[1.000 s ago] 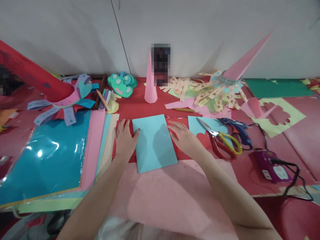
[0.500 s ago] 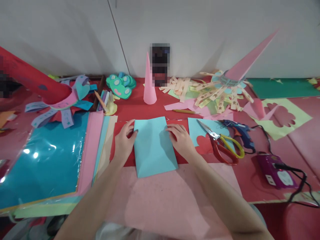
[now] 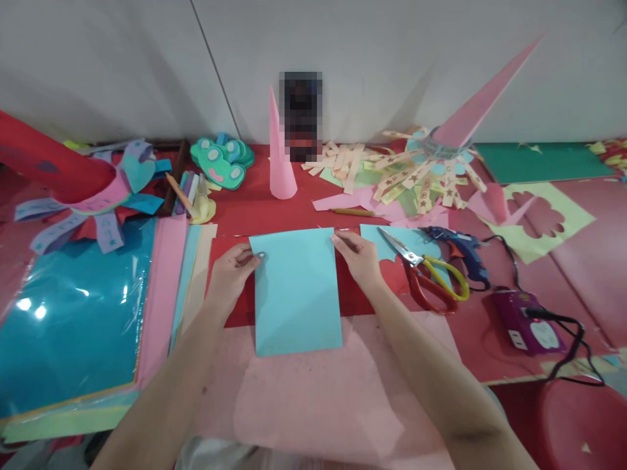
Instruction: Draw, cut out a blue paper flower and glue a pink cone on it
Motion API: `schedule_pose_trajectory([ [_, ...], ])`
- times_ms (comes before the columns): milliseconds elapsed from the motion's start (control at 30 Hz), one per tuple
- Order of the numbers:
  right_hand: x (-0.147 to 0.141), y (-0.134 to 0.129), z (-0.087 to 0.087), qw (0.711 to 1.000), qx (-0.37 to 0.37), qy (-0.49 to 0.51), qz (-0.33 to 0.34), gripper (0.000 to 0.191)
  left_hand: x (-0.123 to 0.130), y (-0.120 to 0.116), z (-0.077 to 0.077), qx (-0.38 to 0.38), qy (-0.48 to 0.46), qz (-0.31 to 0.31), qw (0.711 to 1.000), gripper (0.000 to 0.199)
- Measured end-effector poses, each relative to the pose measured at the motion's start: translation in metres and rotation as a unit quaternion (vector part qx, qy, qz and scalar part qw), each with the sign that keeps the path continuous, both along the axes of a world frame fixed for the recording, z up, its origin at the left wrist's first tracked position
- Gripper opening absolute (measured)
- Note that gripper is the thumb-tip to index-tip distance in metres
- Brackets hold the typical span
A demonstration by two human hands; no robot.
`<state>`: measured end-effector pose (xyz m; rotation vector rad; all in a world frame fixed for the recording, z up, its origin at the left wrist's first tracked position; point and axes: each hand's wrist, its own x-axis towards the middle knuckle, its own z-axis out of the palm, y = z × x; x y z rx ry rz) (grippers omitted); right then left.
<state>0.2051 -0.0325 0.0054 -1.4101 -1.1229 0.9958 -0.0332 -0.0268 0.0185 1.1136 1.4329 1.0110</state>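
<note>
Between my hands is a light blue sheet of paper, its near edge over the pink surface. My left hand pinches its upper left edge, thumb on top and the other fingers curled beneath. At the upper right corner, my right hand grips the sheet between thumb and fingers. Red paper lies under it. Right of my right hand are scissors with one red and one yellow handle, resting on a cut light blue piece.
A pink paper cone stands at the back beside a pixelated dark object. Rightward lie a blue glue gun and a purple power box with black cables. Leftward are plastic-wrapped blue sheets and a red paper cone. A pencil lies behind.
The blue sheet has turned slightly and sits squarer to me, nearer edge a little lower. Both hands now pinch its upper edges more firmly. The whole view has shifted slightly.
</note>
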Motion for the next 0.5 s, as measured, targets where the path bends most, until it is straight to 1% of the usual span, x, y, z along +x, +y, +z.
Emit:
schedule_pose_trajectory([
  [67, -0.0004, -0.0002, -0.0009, 1.0, -0.011, 0.008, -0.01, 0.026, -0.0003, -0.0004, -0.001, -0.005, 0.018, 0.01, 1.0, 0.04],
  [167, -0.0004, -0.0006, -0.0019, 1.0, -0.023, 0.014, -0.007, 0.026, -0.0007, -0.0007, -0.0023, -0.009, 0.048, 0.016, 0.999, 0.042],
  [400, -0.0002, -0.0005, -0.0033, 1.0, -0.025, 0.012, -0.009, 0.026, -0.0017, -0.0015, -0.0013, -0.006, 0.083, -0.016, 0.996, 0.036],
  [500, 0.0001, -0.0005, -0.0038, 1.0, -0.025, 0.011, -0.006, 0.026, -0.0014, -0.0021, 0.001, -0.003, 0.107, -0.021, 0.994, 0.032],
])
